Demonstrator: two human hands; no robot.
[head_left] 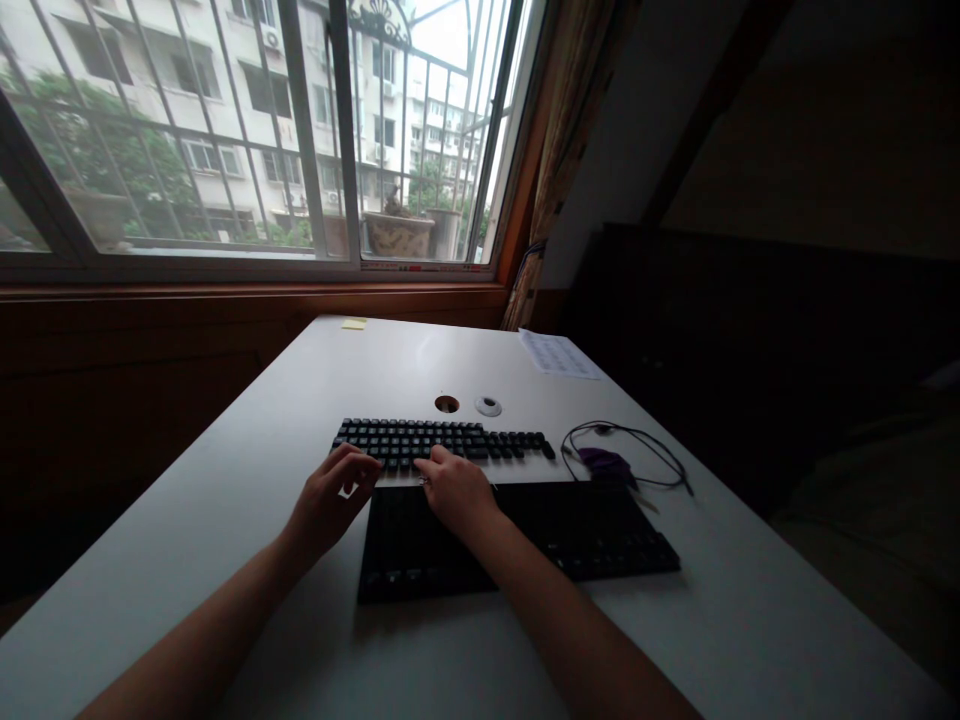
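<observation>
Black keycaps (409, 436) stand in rows on the white table. In front of them lies a black keyboard base (592, 530), its upper area dark and seemingly without caps. My left hand (336, 495) is at the lower left end of the keycap rows, thumb and fingertips brought together beside a cap; whether they hold one is hidden. My right hand (459, 490) reaches over the base's back edge to the front row of keycaps, fingers curled in. A small shiny bit shows under its fingers, too small to name.
A dark cable (645, 432) lies coiled at the right by a purple cloth-like item (606, 464). Behind the keycaps are a round table hole (447, 404) and a white ring-shaped cover (488, 406). Farther back lie a printed paper (559, 354) and yellow notes (354, 324).
</observation>
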